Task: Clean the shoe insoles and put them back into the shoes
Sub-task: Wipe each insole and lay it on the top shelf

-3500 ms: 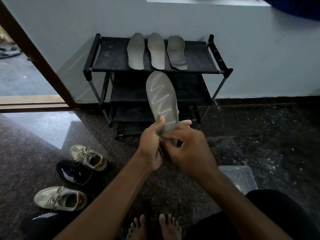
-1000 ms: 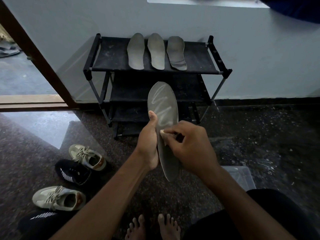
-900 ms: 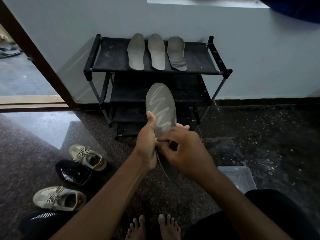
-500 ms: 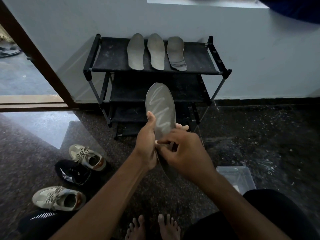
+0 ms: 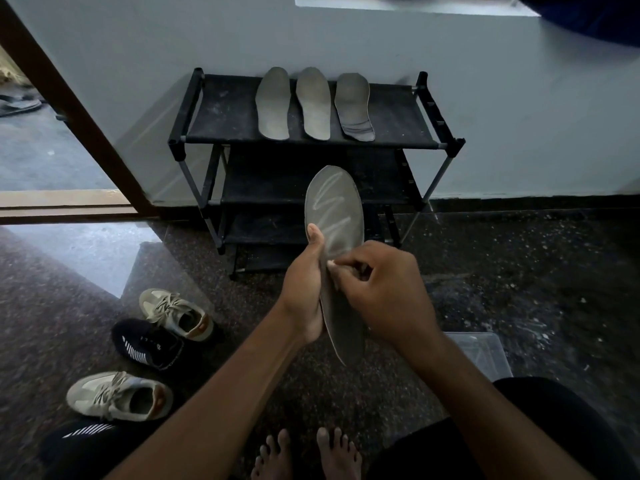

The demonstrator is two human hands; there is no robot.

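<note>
My left hand (image 5: 306, 292) grips a grey insole (image 5: 337, 209) by its left edge and holds it upright in front of me, a pale zigzag streak on its upper half. My right hand (image 5: 384, 292) pinches a small whitish wipe (image 5: 330, 264) against the middle of that insole. Three more insoles (image 5: 313, 103) lie side by side on top of the black shoe rack (image 5: 225, 112). On the floor at the left are two beige sneakers (image 5: 117, 396) (image 5: 176, 313) and two black sneakers (image 5: 149, 342) (image 5: 86, 441).
A clear plastic box (image 5: 485, 351) sits on the dark speckled floor at my right, partly behind my arm. My bare feet (image 5: 304, 455) are at the bottom. An open doorway with a brown frame (image 5: 69, 109) is at the left; a pale wall stands behind the rack.
My right hand has kept rubbing the wipe on the insole, shifting a little up and down its middle. The insole has tilted slightly; my left hand's grip has stayed.
</note>
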